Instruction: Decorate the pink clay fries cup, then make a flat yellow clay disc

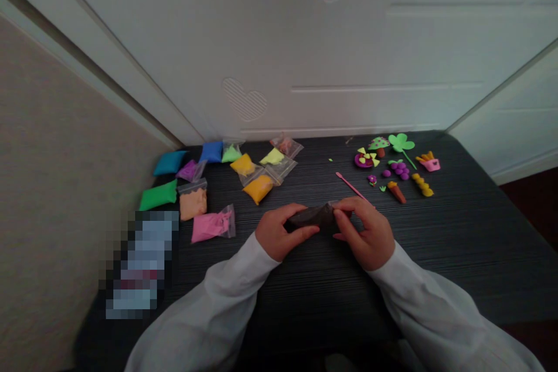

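Over the dark striped table (457,232), both my hands grip a small clear bag of dark brown clay (313,216). My left hand (281,233) pinches its left end with fingers closed. My right hand (366,231) pinches the right end at the bag's top edge. A thin pink modelling stick (349,185) lies just beyond my right hand.
Several bags of coloured clay lie at the left: pink (213,224), peach (193,202), green (158,195), orange (258,187), blue (211,151). Finished clay figures stand at the back right: purple grapes (399,169), a green clover (401,143), a mushroom (379,145). A blurred-out object (142,264) sits near left. A white door rises behind.
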`<control>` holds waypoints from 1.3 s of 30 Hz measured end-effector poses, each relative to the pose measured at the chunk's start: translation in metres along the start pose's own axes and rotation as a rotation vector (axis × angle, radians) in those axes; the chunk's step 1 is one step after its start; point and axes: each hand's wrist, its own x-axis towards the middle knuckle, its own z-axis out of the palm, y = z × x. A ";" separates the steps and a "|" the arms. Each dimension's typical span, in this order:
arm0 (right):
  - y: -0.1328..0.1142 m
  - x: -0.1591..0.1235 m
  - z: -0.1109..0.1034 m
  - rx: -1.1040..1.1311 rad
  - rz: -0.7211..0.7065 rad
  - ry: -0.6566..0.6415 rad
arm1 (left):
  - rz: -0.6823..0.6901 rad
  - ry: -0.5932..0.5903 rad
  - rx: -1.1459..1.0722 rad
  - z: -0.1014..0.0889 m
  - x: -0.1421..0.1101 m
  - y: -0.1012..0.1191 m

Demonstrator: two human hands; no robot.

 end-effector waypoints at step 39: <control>0.036 -0.013 -0.023 -0.097 0.086 0.226 | 0.220 0.525 0.274 0.024 0.001 -0.033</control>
